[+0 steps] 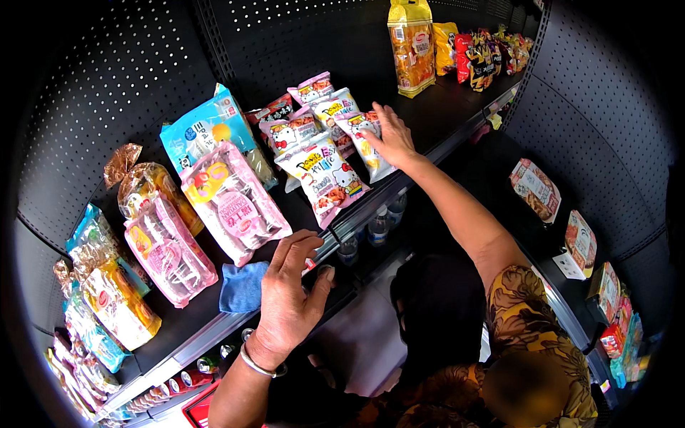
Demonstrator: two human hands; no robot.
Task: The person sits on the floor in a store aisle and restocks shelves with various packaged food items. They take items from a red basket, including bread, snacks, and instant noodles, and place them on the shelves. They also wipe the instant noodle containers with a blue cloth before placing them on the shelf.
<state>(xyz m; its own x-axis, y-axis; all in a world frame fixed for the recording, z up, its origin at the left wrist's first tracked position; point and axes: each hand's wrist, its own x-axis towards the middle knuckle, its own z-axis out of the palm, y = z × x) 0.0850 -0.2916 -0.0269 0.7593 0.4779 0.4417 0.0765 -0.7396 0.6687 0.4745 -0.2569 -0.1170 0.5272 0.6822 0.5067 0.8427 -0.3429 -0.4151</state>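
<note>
My right hand (394,137) reaches over the shelf to a pink-and-white snack bag (368,147). Its thumb lies over the bag's front and the fingers are along its right side; whether they grip it is unclear. Left of that bag stands a cluster of similar cartoon-printed bags, with a larger white-and-pink snack bag (324,179) in front. My left hand (291,294), wearing a silver bangle (256,362), is by the shelf's front edge, thumb and fingers apart and holding nothing. A folded blue cloth (242,287) lies on the shelf just left of it.
Pink packs of cake rolls (235,206), a blue bag (206,128) and bagged breads line the shelf leftward. A tall yellow bread bag (412,51) stands farther right. Below are bottles (379,229) and cans (195,377). Boxed foods (535,190) occupy another shelf at right.
</note>
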